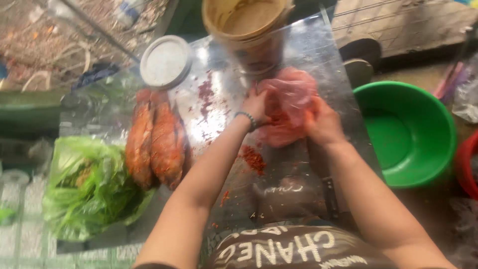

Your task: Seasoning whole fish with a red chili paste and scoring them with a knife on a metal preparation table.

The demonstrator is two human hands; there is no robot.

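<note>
Both my hands grip a thin pink plastic bag [289, 94] with red-orange paste or food inside, held over a shiny metal tray [219, 79]. My left hand [256, 105], with a bead bracelet at the wrist, pinches the bag's left side. On the bag's right side, my right hand [323, 122] clasps it. Two fish [155, 139] coated in red spice lie side by side on the tray, to the left of my left arm. Smears of red spice paste [253, 158] dot the tray.
A tan plastic bucket [249, 27] stands at the tray's far end, its white round lid [166, 61] beside it. A bag of green leaves [87, 187] lies at the left. A green basin [406, 132] sits on the ground at right, a red one [467, 164] past it.
</note>
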